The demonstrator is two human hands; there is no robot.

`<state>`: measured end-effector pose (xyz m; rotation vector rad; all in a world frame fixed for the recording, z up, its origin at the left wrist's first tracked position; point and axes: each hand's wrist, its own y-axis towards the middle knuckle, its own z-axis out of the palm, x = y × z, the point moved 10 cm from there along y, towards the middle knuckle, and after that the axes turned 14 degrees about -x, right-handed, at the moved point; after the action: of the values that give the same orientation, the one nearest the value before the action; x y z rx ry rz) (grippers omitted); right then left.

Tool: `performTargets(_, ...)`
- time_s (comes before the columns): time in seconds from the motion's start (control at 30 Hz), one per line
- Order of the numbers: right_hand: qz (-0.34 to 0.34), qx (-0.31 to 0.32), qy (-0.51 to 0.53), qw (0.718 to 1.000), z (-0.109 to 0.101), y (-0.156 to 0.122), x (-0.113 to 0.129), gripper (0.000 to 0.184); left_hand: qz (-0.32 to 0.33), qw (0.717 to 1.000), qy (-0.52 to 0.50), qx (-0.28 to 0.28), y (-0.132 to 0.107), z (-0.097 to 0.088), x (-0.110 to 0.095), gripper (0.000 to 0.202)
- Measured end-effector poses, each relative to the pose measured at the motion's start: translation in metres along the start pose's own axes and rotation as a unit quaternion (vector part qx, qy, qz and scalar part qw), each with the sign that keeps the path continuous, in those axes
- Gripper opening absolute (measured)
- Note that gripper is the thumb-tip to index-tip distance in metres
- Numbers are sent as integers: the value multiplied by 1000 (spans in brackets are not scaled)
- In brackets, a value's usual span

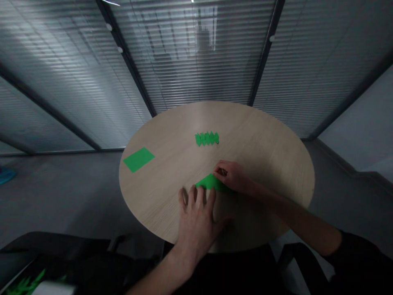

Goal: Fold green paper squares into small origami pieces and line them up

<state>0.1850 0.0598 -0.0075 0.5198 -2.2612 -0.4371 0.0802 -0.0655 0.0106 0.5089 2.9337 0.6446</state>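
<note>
Left hand [196, 223] palm down, fingers [201, 196] spread wide, bare left forearm [166, 270] rising from the lower edge, right hand [231, 176] curled, fingertips [218, 172] pinched together, bare right forearm [301, 217] angled in from the right, dark sleeve [353, 250] near the elbow

Dim daylight is filtering through the window blinds [196, 53] at twelve o'clock, while wide-angle distortion is bending the edges
</note>
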Motion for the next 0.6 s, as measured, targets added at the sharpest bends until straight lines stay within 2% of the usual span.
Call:
performTargets(0.17, -1, 10, -1, 1000, 1, 1, 3, 16, 22, 999, 17, -15, 1, -1, 1, 63)
performTargets(0.37, 6, 11, 2, 1000, 1, 0, 3, 16, 4, 1000, 17, -20, 7, -8, 4, 51)
performTargets(0.47, 8, 17, 7, 1000, 1, 0, 2, 16, 15, 999, 4, -39, 11, -6, -3, 44)
performTargets(0.6, 9, 24, 15, 1000, 1, 0, 2, 15, 58, 995, -70, -40, 15, 6, -22, 41)
